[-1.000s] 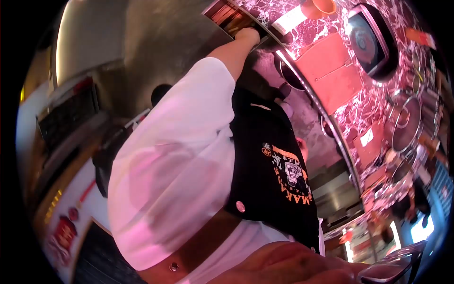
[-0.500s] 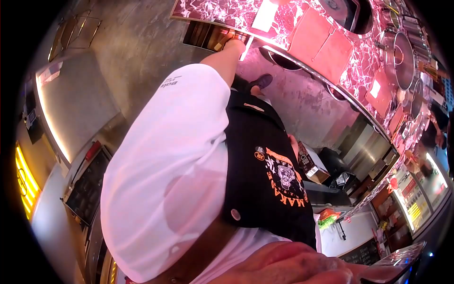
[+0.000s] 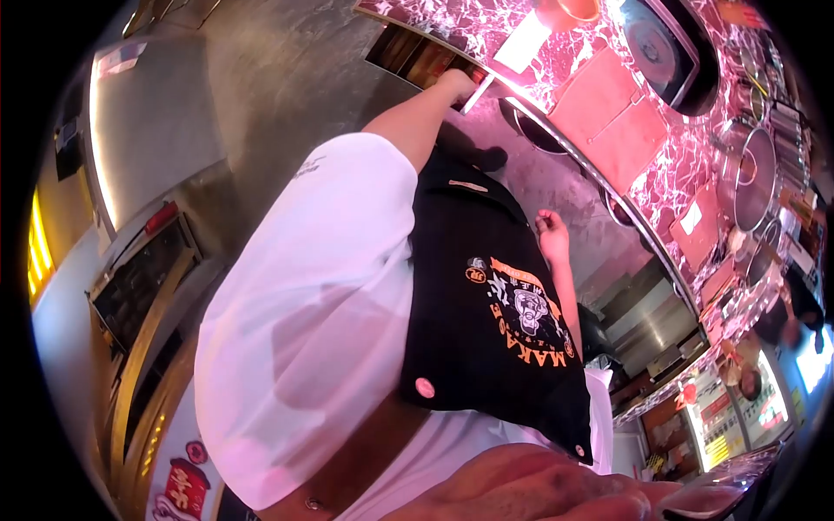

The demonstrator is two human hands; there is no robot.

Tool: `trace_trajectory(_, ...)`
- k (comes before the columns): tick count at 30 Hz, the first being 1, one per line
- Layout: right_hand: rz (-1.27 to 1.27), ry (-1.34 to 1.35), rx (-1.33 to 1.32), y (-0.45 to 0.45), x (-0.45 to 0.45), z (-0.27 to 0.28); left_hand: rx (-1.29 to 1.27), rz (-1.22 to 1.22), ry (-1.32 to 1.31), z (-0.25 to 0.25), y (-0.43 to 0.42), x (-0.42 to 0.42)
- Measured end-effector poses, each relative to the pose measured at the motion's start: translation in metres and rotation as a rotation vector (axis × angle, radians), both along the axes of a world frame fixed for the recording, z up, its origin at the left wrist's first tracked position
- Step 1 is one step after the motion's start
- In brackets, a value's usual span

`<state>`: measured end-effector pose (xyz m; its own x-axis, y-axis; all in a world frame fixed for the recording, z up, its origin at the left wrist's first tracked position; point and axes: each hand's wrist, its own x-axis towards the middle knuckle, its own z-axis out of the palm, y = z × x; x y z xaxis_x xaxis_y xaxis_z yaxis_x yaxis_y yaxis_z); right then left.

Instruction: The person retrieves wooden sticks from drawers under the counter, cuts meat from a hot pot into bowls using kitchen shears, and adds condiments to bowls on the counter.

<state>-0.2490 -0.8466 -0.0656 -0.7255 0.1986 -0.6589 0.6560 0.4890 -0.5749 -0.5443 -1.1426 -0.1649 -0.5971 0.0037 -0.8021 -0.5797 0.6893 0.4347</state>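
Observation:
On the left of the view, my left arm in a white sleeve (image 3: pixel 304 269) reaches to a drawer-like compartment (image 3: pixel 400 56) under the marbled counter. My left hand (image 3: pixel 456 84) is at that compartment's right end, beside a white strip (image 3: pixel 478 94). Its fingers are mostly hidden, so their grip does not show. Brown and reddish items inside are too blurred to name. To the right of my black apron (image 3: pixel 486 313), my right hand (image 3: pixel 553 233) hangs with its fingers curled in and nothing visible in them.
Along the marbled counter (image 3: pixel 643 178) lie a reddish mat (image 3: pixel 608 113), a white sheet (image 3: pixel 521 43), an orange bowl (image 3: pixel 569 10) and a large round pot (image 3: pixel 749 174). A black recessed unit (image 3: pixel 660 52) sits in the top. Another person (image 3: pixel 743 378) is at far right.
The view has shifted, so the counter appears lower and further right. My right hand, mostly hidden behind the apron before, now shows beside it. My left hand stays at the compartment.

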Motion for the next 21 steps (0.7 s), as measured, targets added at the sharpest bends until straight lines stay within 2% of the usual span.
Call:
trace_trajectory(2,0.039,-0.015,-0.008,0.005,-0.031,-0.002,0.009,0.112,0.137,0.004,0.001,0.005)
trace_trajectory(5,0.092,0.013,-0.017,-0.007,-0.065,0.004,0.062,0.092,0.034,0.020,-0.008,0.001)
trace_trajectory(7,0.107,0.065,-0.023,-0.025,-0.088,0.014,0.229,0.153,-0.166,0.037,-0.016,-0.002)
trace_trajectory(9,0.097,0.090,-0.138,-0.058,-0.111,0.018,0.303,0.177,-0.243,0.049,-0.032,0.012)
trace_trajectory(12,-0.103,0.051,-0.406,-0.119,-0.142,0.001,0.586,0.293,-0.510,0.051,-0.069,0.045)
trace_trajectory(13,-0.190,0.009,-0.521,-0.141,-0.146,-0.004,0.580,0.273,-0.542,0.059,-0.078,0.058)
trace_trajectory(15,-0.354,-0.060,-0.478,-0.194,-0.167,0.007,0.729,0.328,-0.683,0.079,-0.094,0.068)
trace_trajectory(16,-0.394,-0.079,-0.452,-0.212,-0.174,0.001,0.756,0.281,-0.693,0.088,-0.102,0.070)
trace_trajectory(19,-0.443,-0.150,-0.516,-0.238,-0.187,-0.025,0.876,0.218,-0.850,0.082,-0.118,0.065)
trace_trajectory(21,-0.531,-0.151,-0.663,-0.245,-0.187,-0.036,0.986,0.299,-0.914,0.080,-0.126,0.066)
